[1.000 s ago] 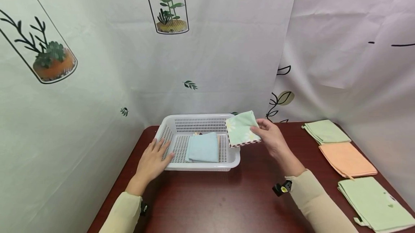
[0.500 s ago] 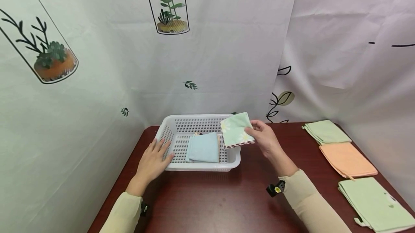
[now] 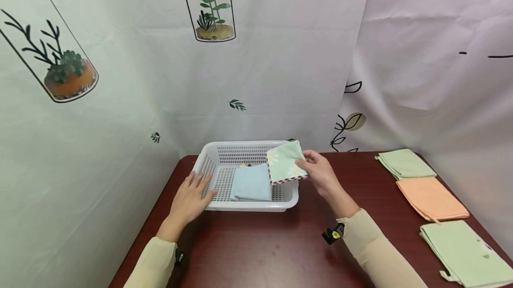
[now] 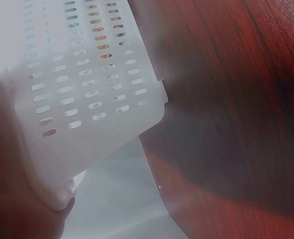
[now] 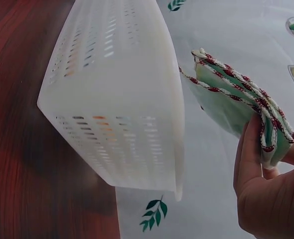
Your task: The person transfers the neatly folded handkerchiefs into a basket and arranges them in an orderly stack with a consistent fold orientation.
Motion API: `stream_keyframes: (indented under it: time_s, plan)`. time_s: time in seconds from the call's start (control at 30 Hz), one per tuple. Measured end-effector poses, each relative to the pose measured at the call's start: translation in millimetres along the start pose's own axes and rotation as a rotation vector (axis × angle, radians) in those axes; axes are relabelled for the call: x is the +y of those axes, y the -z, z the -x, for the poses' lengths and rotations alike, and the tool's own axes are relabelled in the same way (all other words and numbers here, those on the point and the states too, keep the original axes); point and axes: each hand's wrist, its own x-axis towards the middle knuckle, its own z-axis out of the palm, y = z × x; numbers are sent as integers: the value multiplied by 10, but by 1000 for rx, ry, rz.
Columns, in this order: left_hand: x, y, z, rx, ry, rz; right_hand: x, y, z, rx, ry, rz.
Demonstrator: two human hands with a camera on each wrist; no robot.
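Note:
A folded mint-green towel (image 3: pixel 285 162) with white daisies and a dark-red-and-white edging hangs over the right side of the white plastic basket (image 3: pixel 248 206). My right hand (image 3: pixel 320 174) pinches it at its right edge, thumb on top and fingers beneath. In the right wrist view the folded layers of the towel (image 5: pixel 226 89) show beside the basket wall (image 5: pixel 132 94). On the basket's left rim rests my left hand (image 3: pixel 190 199), its fingers spread and straight. A folded light-blue towel (image 3: pixel 251 183) lies on the basket floor, with a bit of something orange and dark behind it.
Along the table's right edge lie a folded green towel (image 3: pixel 406 163), an orange one (image 3: pixel 433 198) and another green one (image 3: pixel 465 252). The dark red table (image 3: pixel 256 248) meets a printed white cloth wall (image 3: pixel 264 79) at the back and on both sides.
My right hand has moved left with the mint-green towel, from beyond the basket's right rim to over its right part. The left hand stays on the left rim.

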Motion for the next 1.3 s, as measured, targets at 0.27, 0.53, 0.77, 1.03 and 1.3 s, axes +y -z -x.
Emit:
stream_keyframes:
  time_s: [0.27,0.53,0.77,1.03,1.3]
  plan:
    - [-3,-4,-9,-1,-1,-2,32,-99,-25,-5,-11,-7]
    - [-15,-15,-16,-14,-1,-1,48,-204,-42,-9,-12,-16]
    - [-19,-19,-18,13,-12,2,69,-296,-50,-7,-30,-9]
    - [-17,-18,-14,24,-21,6,84,-400,-76,2,-55,-26]
    - [-10,1,-20,-7,-1,0,105,-513,-102,0,-66,-30]
